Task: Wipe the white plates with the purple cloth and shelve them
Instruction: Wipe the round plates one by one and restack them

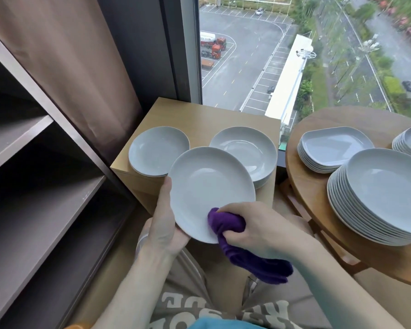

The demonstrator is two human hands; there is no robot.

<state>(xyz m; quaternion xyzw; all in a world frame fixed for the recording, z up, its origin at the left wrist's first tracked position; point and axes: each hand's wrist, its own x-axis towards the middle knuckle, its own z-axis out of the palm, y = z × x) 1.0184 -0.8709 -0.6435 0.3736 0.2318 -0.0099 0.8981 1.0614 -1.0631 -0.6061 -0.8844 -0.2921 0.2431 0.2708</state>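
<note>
left hand (167, 224) gripping white plate (211, 188), right hand (254, 224) clutching purple cloth (226, 224) against it

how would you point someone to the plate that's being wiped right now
Start at the small wooden cabinet under the window, which carries two piles of white plates. Just in front of it one white plate is held tilted in the air, the left hand gripping its left rim while the right hand presses a purple cloth on its near edge. Unlike every other plate, it rests on nothing.
</note>
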